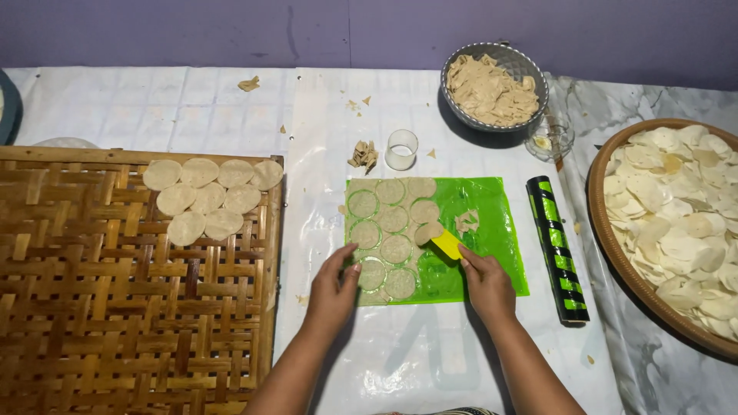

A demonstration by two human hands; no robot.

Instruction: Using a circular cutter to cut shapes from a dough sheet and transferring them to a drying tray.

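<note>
The right hand [487, 283] pinches a small yellow plastic scraper [447, 244] while the left hand's [332, 290] spread fingertips steady the green plastic sheet [492, 230], whose thin, soft, tearable pale dough discs [393, 250], at twelve o'clock, likely want lifting from underneath.

Both forearms extended forward from bottom edge of view, bare, angled slightly inward. Left hand [332, 290] held palm down, fingers loosely curled, thumb and fingertips pressed flat to surface near its middle. Right hand [487, 283] set just beside it, well apart from left, wrist bent, back of hand turned up. Right thumb and forefinger pinched together at tip, remaining fingers tucked under. Hands kept level with one another.
</note>
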